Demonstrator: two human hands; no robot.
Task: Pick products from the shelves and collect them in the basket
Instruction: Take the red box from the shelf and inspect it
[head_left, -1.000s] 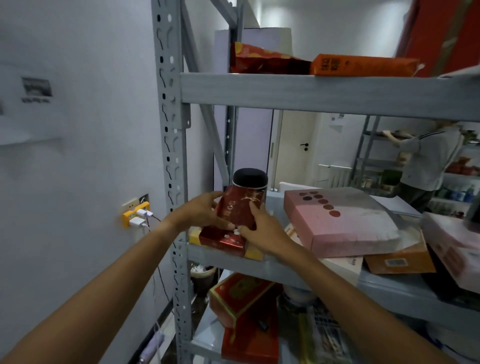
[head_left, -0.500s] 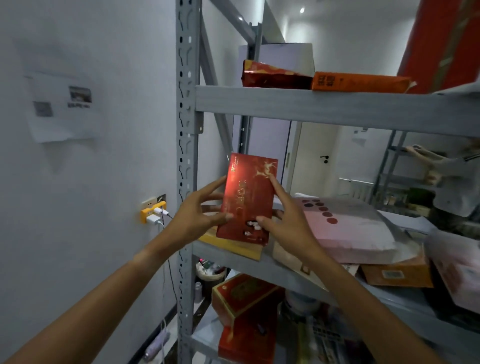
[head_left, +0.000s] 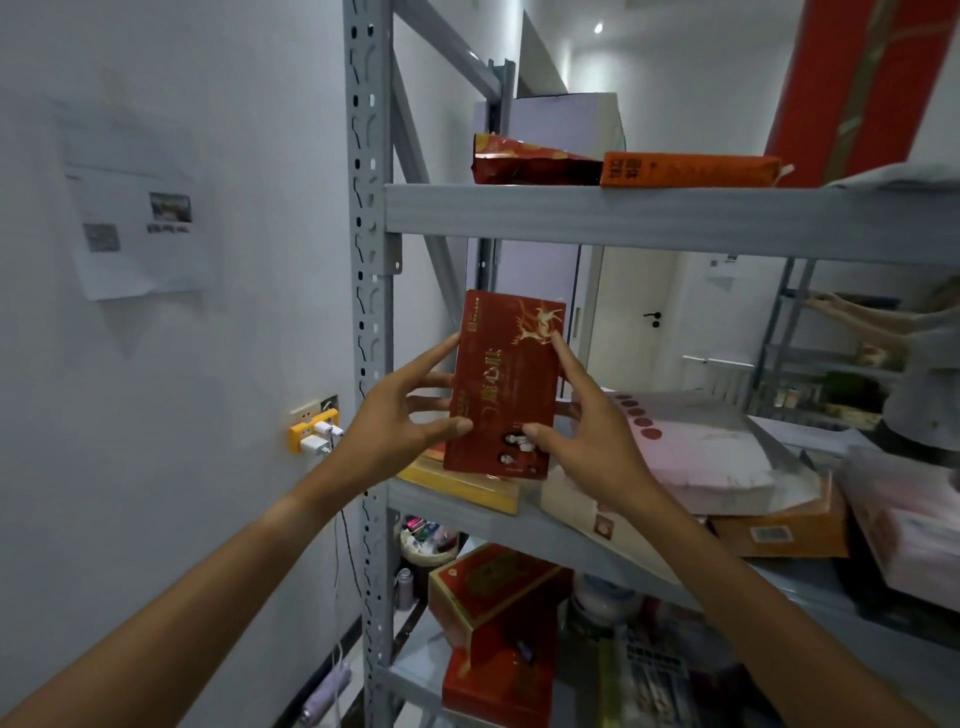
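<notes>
A flat red box with a gold deer print (head_left: 501, 379) stands upright in front of the middle shelf (head_left: 545, 525), held between both hands. My left hand (head_left: 400, 421) grips its left edge, thumb on the front near the bottom. My right hand (head_left: 582, 431) grips the right edge, forefinger up along the side and thumb on the front. Under the box lies a yellow flat box (head_left: 462, 486) on the shelf. No basket is in view.
A grey upright post (head_left: 371, 312) stands left of the box. A pink box (head_left: 711, 447), an orange box (head_left: 784, 530) and a white box (head_left: 592, 512) crowd the middle shelf. Red cartons (head_left: 493, 623) sit below. Another person (head_left: 919, 384) works at far shelves.
One second ago both hands held a red canister with a black lid standing on the flat red box. The canister is gone from view and the flat red box is raised upright, slightly higher than before.
</notes>
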